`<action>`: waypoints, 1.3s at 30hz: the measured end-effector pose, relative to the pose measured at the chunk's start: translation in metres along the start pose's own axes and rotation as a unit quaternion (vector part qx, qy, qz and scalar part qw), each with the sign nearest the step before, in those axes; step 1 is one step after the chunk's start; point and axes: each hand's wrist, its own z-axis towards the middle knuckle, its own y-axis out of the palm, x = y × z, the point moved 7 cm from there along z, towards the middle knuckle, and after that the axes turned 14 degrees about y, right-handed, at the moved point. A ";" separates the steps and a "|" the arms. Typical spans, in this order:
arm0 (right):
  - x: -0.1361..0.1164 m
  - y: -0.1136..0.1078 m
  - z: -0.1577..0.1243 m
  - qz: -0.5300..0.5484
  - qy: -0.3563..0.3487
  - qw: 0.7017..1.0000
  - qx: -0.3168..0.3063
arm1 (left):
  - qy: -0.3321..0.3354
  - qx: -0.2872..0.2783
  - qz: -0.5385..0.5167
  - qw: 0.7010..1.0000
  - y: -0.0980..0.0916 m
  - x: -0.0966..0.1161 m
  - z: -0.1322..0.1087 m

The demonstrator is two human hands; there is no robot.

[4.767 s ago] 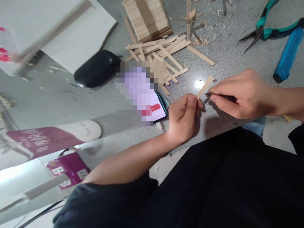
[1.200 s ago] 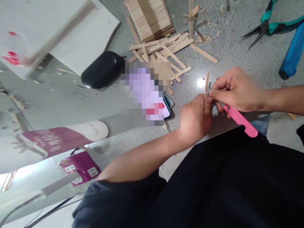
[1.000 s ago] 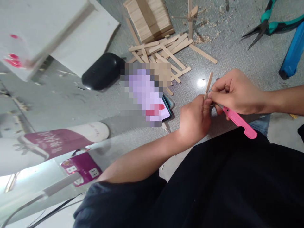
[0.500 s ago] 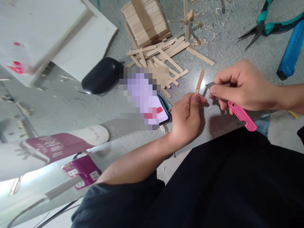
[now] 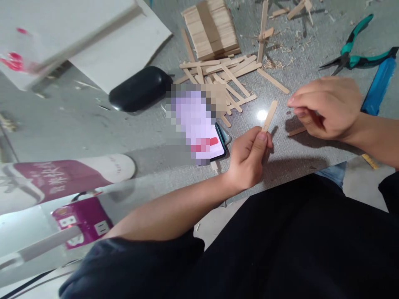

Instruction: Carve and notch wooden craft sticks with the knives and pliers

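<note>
My left hand (image 5: 249, 155) is closed around the lower end of a wooden craft stick (image 5: 270, 114), thumb pressed on top. The stick points up and away, with small dark marks near the thumb. My right hand (image 5: 327, 106) hovers over the table to the right, apart from the stick, its fingers curled. Whatever it holds, if anything, is hidden; the pink folding knife does not show. Below its fingers lies part of another wooden stick (image 5: 296, 131). Green-handled pliers (image 5: 346, 58) and a blue tool (image 5: 378, 87) lie just beyond this hand.
Loose craft sticks (image 5: 233, 79) lie in a heap before a banded bundle of sticks (image 5: 215, 31). A phone (image 5: 218, 147), partly blurred out, lies left of my left hand. Farther left are a black case (image 5: 140, 88) and a purple power socket (image 5: 93, 216). Wood shavings (image 5: 274, 64) litter the table.
My right hand has turned over, and the pink knife it held has gone from sight. My left hand still grips the stick, now tilted more to the right. The view has shifted.
</note>
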 end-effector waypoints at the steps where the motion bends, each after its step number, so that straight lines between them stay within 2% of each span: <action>1: 0.001 0.007 -0.001 0.007 -0.018 1.000 -0.003 | 0.002 0.002 -0.013 1.000 0.000 0.000 0.000; 3: 0.004 0.018 -0.003 0.034 -0.030 0.999 -0.003 | 0.008 0.006 -0.028 1.000 0.001 -0.001 0.001; 7: 0.011 0.029 -0.003 0.090 0.010 0.996 -0.010 | 0.016 0.013 -0.029 0.999 0.001 -0.001 0.001; 10: 0.013 0.029 -0.003 0.111 0.040 0.993 -0.026 | 0.013 0.020 -0.030 0.999 0.000 0.000 0.002; 17: 0.014 0.034 0.003 0.101 0.022 0.990 -0.093 | 0.021 0.021 -0.046 0.999 0.001 0.004 0.004; 25: 0.011 0.024 0.007 0.122 0.063 0.984 -0.111 | 0.012 -0.005 -0.043 0.999 0.004 0.003 0.006; 32: -0.005 0.022 0.003 0.103 0.049 0.984 -0.137 | 0.019 -0.061 0.001 0.998 0.006 0.005 0.005; 39: -0.013 0.014 0.003 0.102 -0.028 0.990 -0.090 | 0.033 -0.070 -0.006 0.997 0.007 0.007 0.005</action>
